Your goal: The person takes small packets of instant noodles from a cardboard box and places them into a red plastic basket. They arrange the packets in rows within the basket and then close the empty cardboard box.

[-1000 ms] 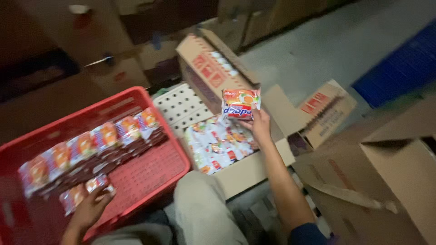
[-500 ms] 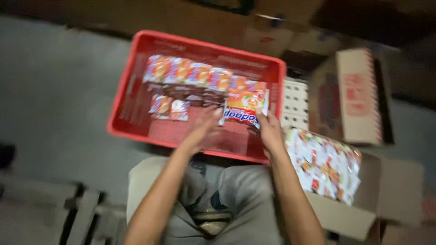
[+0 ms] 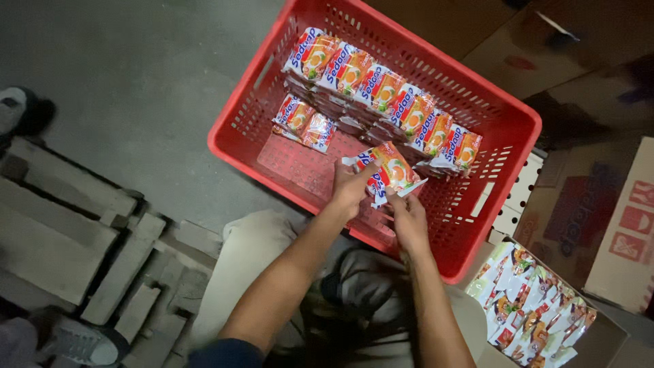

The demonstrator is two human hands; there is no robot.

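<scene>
A red plastic crate (image 3: 245,109) stands on the floor in front of my knees. Inside it, a row of orange-and-white noodle packets (image 3: 381,88) stands on edge along the far wall, and two loose packets (image 3: 304,123) lie near the left side. My left hand (image 3: 351,191) and my right hand (image 3: 409,221) together hold a small stack of noodle packets (image 3: 385,170) over the crate's open floor, just in front of the row.
An open cardboard box (image 3: 606,341) with several more packets (image 3: 531,307) sits at the lower right. More cardboard boxes (image 3: 613,204) lie to the right and behind. Wooden pallet slats (image 3: 75,238) are at the left, with shoes (image 3: 20,112) nearby.
My right hand carried packets from the cardboard box over to the red crate. My left hand joined it, and both now hold the stack lower, inside the crate near the row.
</scene>
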